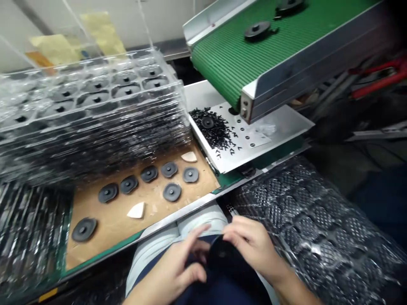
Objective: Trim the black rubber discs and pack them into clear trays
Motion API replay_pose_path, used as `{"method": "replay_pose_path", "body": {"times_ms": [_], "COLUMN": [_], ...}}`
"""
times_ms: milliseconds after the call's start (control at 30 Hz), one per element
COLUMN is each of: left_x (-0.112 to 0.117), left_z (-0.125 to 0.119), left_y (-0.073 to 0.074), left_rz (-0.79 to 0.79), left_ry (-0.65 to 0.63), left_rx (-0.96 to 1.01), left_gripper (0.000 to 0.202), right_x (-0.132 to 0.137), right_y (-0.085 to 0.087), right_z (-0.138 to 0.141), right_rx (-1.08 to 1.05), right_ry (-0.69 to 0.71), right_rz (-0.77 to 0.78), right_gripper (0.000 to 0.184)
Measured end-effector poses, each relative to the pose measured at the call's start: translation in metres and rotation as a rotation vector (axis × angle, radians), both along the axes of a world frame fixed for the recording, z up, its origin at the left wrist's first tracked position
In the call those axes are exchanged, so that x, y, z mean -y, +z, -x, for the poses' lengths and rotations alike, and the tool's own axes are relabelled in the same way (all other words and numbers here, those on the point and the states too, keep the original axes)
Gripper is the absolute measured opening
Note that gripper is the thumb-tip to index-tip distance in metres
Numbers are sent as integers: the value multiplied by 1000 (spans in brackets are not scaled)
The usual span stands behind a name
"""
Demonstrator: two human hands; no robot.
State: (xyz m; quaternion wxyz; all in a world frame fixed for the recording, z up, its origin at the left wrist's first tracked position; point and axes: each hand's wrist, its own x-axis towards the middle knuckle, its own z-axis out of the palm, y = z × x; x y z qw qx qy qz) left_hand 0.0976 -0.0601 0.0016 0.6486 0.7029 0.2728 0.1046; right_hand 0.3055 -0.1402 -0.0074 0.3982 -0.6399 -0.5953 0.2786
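Over my lap, a dark round part (220, 254) hangs between my hands, hard to make out against the dark blue clothing. My right hand (251, 241) is closed, thumb and fingers pinching at the part's upper edge. Just left of the part is my left hand (187, 258), its thumb and index finger spread apart; its other fingertips come close to the part, and contact is unclear. On the brown board beyond lie several grey discs with a central knob, such as one disc (172, 192) near the front edge, and two whitish wedge-shaped pieces (136, 210).
Stacked clear plastic trays (127, 116) holding dark parts stand behind the board (159, 212). A green conveyor belt (229, 55) carries more discs. Beneath its end, a metal tray (276, 123) bears a pile of small black pieces (216, 131). Bagged black trays (318, 228) lie right.
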Motion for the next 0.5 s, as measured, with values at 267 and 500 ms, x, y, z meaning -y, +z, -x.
{"method": "replay_pose_path", "body": {"times_ms": [267,500], "left_x": [-8,-9], "left_z": [0,34], "left_y": [-24,-43], "left_rz": [-92,51], "left_ry": [-48,235], "left_rx": [-174,-171], "left_gripper": [41,29], "right_x": [12,1], "right_y": [-82,-90], "right_z": [-133,-142], "right_rx": [324,443], "right_ry": [-674,-717], "right_rz": [388,455], "right_gripper": [22,23]}}
